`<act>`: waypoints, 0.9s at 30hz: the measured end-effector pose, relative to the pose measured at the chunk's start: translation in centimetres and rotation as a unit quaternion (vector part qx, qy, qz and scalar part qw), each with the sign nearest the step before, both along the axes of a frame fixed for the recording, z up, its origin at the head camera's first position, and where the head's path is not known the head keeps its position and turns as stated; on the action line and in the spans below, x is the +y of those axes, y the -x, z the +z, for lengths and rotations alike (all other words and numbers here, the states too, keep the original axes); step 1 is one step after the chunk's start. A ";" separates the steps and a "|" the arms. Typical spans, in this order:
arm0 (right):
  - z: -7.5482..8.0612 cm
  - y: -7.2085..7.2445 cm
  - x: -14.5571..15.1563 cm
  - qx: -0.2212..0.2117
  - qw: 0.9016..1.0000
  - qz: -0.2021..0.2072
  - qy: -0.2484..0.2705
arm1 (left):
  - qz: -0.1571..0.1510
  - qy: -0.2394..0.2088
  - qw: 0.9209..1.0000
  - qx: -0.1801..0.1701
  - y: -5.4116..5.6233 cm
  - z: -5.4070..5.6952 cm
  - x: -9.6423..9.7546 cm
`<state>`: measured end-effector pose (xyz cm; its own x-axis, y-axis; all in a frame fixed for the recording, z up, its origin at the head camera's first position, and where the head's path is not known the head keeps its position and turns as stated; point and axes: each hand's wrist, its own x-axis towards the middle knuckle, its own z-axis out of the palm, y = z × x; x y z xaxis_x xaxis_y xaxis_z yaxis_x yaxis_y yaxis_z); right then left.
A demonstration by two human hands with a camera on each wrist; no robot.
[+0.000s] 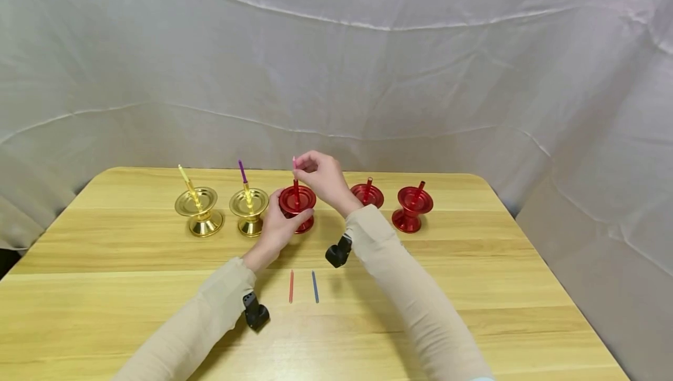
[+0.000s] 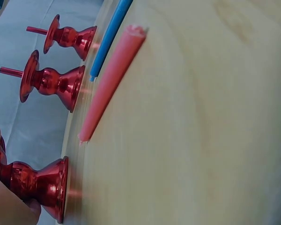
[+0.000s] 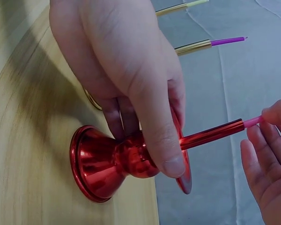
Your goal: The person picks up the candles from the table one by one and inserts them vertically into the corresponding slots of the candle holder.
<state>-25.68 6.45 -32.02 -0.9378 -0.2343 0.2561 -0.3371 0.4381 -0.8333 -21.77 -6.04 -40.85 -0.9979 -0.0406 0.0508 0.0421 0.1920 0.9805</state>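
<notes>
My left hand (image 1: 278, 224) grips a shiny red candle holder (image 3: 100, 164) round its waist, thumb across the front below the dish. Above it my right hand (image 1: 323, 179) pinches a thin pink candle (image 3: 254, 121) between thumb and fingers. In the right wrist view the candle's lower end sits in the top of the holder's upright red tube (image 3: 215, 134). The holder stands upright on the table, its base flat on the wood. A red candle (image 1: 291, 286) and a blue candle (image 1: 315, 286) lie in front of the hands.
To the left stand two gold candle holders (image 1: 205, 224), one with a pale yellow candle (image 1: 183, 173), the other with a purple candle (image 1: 242, 171). Two more red holders (image 1: 407, 220) with bare tubes stand at the right, one partly behind my right hand. A grey cloth (image 1: 336, 77) hangs behind the table.
</notes>
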 end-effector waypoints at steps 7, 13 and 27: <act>-0.6 0.0 0.2 -0.010 1.000 -0.003 -0.022 | -0.004 0.000 1.000 0.004 -0.1 0.0 0.1; -0.8 0.1 0.4 -0.017 0.999 -0.001 -0.032 | -0.005 -0.004 1.000 0.007 -0.1 0.1 0.2; -0.5 0.0 0.8 -0.016 1.000 0.002 -0.005 | -0.005 0.000 1.000 0.000 -0.1 0.1 0.1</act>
